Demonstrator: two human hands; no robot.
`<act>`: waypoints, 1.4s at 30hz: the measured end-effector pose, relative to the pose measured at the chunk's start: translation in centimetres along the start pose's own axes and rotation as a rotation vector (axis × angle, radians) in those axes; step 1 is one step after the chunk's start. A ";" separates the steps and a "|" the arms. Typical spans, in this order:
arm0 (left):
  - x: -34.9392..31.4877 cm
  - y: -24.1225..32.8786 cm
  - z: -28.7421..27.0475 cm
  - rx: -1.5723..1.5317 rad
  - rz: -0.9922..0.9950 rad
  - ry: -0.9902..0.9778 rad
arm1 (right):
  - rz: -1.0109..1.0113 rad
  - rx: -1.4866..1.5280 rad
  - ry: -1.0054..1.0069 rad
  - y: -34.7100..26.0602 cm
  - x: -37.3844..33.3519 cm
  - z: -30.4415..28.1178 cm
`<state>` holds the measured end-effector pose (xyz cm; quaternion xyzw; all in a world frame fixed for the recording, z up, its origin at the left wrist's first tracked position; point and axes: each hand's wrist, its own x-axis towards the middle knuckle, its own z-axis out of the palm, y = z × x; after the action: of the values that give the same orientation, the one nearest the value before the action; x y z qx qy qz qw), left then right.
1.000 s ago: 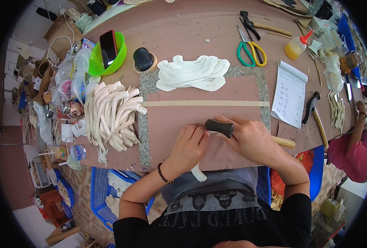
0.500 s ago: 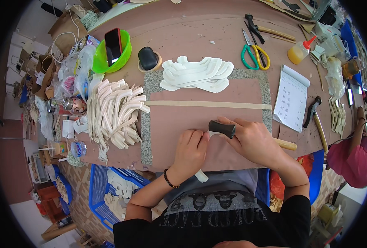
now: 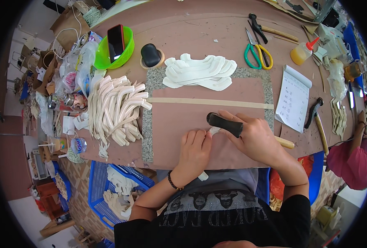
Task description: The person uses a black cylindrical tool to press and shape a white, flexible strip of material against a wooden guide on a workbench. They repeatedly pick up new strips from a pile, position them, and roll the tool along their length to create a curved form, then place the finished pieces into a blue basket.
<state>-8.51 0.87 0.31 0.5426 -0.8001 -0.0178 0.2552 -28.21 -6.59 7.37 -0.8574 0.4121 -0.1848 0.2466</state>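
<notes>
In my right hand is a hammer, its dark head just past my fingertips and its wooden handle sticking out behind the hand. My left hand, fingers bent together, pins a white strip at the table's near edge. One end of that strip peeks out by my left fingertips, beside the hammer head; the other hangs over the edge below my wrist. Most of the strip is hidden under the hand. Farther back lies a stack of white curved strips, and to the left a heap of cream strips.
A brown sheet on a speckled slab lies under my hands. Scissors, pincers, a glue bottle, a notepad and another hammer are on the right. A green bowl holds a phone. A person in pink sits at right.
The hammer head has tilted and now shows more of its length. My right hand has shifted slightly. The whole view has moved a little; my left hand still presses the strip.
</notes>
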 end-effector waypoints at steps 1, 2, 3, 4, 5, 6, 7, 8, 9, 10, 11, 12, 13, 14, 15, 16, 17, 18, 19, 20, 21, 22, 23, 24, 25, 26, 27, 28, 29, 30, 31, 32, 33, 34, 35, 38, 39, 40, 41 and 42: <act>0.1 -0.1 0.0 -0.035 -0.020 0.004 | 0.000 0.027 0.008 -0.2 -0.1 -0.1; 0.1 -0.2 -0.1 -0.071 -0.040 0.008 | 0.002 0.054 0.016 -0.2 -0.2 -0.2; 0.2 -0.5 -0.1 -0.108 -0.058 0.011 | -0.010 0.045 0.001 0.0 -0.3 0.0; 0.3 -0.9 -0.3 -0.173 -0.058 -0.015 | -0.021 0.035 -0.012 0.5 -0.5 0.3; 0.6 -1.6 -0.5 -0.238 -0.057 -0.042 | -0.031 0.025 -0.025 0.9 -0.7 0.4; 0.9 -2.2 -0.7 -0.304 -0.055 -0.070 | 0.000 0.011 -0.010 1.0 -1.0 0.0; 1.4 -2.9 -0.7 -0.347 -0.003 -0.091 | 0.024 0.001 -0.001 0.9 -1.2 -0.5; 2.1 -3.6 -0.6 -0.394 0.054 -0.114 | 0.052 -0.010 0.008 0.7 -1.5 -0.9; 2.7 -4.1 -0.6 -0.440 0.110 -0.138 | 0.054 0.000 0.019 0.4 -1.6 -1.3; 3.2 -4.5 -0.5 -0.448 0.140 -0.165 | 0.062 0.009 0.034 0.1 -1.7 -1.5; 3.7 -4.7 -0.4 -0.454 0.168 -0.191 | 0.069 0.019 0.049 -0.1 -1.9 -1.6; 3.9 -4.8 -0.4 -0.460 0.196 -0.217 | 0.105 -0.001 -0.009 -0.3 -2.0 -1.4; 3.9 -4.8 -0.5 -0.449 0.189 -0.232 | 0.143 -0.021 -0.065 -0.5 -2.1 -1.1; 3.7 -4.7 -0.6 -0.438 0.180 -0.248 | 0.180 -0.040 -0.121 -0.6 -2.2 -1.0; 3.5 -4.6 -0.8 -0.425 0.170 -0.262 | 0.193 -0.021 -0.110 -0.5 -2.2 -1.1; 3.3 -4.3 -0.9 -0.381 0.215 -0.246 | 0.205 -0.003 -0.101 -0.5 -2.3 -1.1; 3.2 -4.0 -1.2 -0.336 0.258 -0.229 | 0.215 0.015 -0.093 -0.5 -2.3 -1.1; 3.0 -3.8 -1.4 -0.291 0.300 -0.212 | 0.173 0.014 -0.071 -0.2 -2.3 -1.0; 2.9 -3.6 -1.5 -0.266 0.312 -0.211 | 0.129 0.011 -0.048 0.4 -2.4 -0.8; 2.7 -3.4 -1.7 -0.242 0.323 -0.210 | 0.084 0.009 -0.027 0.6 -2.4 -0.8; 2.7 -3.3 -1.7 -0.217 0.333 -0.209 | 0.079 0.007 -0.004 0.5 -2.3 -0.8; 2.5 -3.5 -1.6 -0.253 0.309 -0.222 | 0.074 0.006 0.016 0.2 -2.2 -1.0; 2.3 -3.8 -1.3 -0.289 0.285 -0.235 | 0.068 0.005 0.037 -0.1 -2.1 -1.0; 2.1 -4.1 -1.1 -0.325 0.262 -0.247 | 0.082 0.000 -0.005 -0.3 -2.1 -0.9; 2.0 -4.2 -1.2 -0.360 0.215 -0.268 | 0.097 -0.008 -0.043 -0.5 -1.9 -0.9; 1.8 -4.2 -1.3 -0.395 0.168 -0.288 | 0.113 -0.016 -0.080 -0.6 -1.8 -0.9; 1.6 -4.2 -1.5 -0.430 0.121 -0.307 | 0.125 -0.036 -0.101 -0.5 -1.7 -1.0; 1.4 -3.8 -1.6 -0.337 0.167 -0.277 | 0.139 -0.055 -0.123 -0.2 -1.6 -1.0; 1.2 -3.2 -1.9 -0.243 0.211 -0.245 | 0.152 -0.074 -0.145 -0.1 -1.5 -1.1; 1.1 -2.9 -2.1 -0.149 0.254 -0.214 | 0.117 -0.076 -0.103 -0.2 -1.4 -1.1; 1.0 -2.8 -2.1 -0.165 0.237 -0.208 | 0.083 -0.076 -0.067 -0.4 -1.4 -1.2; 0.9 -2.7 -2.1 -0.180 0.220 -0.203 | 0.050 -0.076 -0.032 -0.5 -1.4 -1.2; 0.7 -2.7 -2.1 -0.196 0.204 -0.198 | 0.020 -0.067 -0.034 -0.3 -1.6 -0.7; 0.5 -2.9 -2.1 -0.195 0.190 -0.202 | -0.015 -0.060 -0.028 0.2 -1.6 -0.1; 0.1 -3.2 -1.9 -0.195 0.177 -0.207 | -0.049 -0.053 -0.022 0.5 -1.6 0.2; -0.1 -2.9 -2.5 -0.127 0.201 -0.202 | 0.062 -0.031 -0.085 0.8 -1.2 -0.4; -0.1 -2.7 -2.7 -0.092 0.220 -0.198 | 0.058 -0.029 -0.057 0.4 -1.0 -0.6; -0.2 -2.8 -2.6 -0.129 0.196 -0.195 | 0.056 -0.027 -0.033 -0.1 -0.9 -1.0; -0.3 -2.9 -2.5 -0.166 0.172 -0.192 | 0.053 -0.025 -0.008 -0.4 -0.8 -1.1; -0.4 -3.0 -2.5 -0.203 0.148 -0.189 | -0.011 -0.025 0.003 -0.2 -1.0 -0.6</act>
<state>-4.71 0.60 1.37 0.4496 -0.8524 -0.1306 0.2330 -28.96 -5.82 7.85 -0.8624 0.4101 -0.1823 0.2344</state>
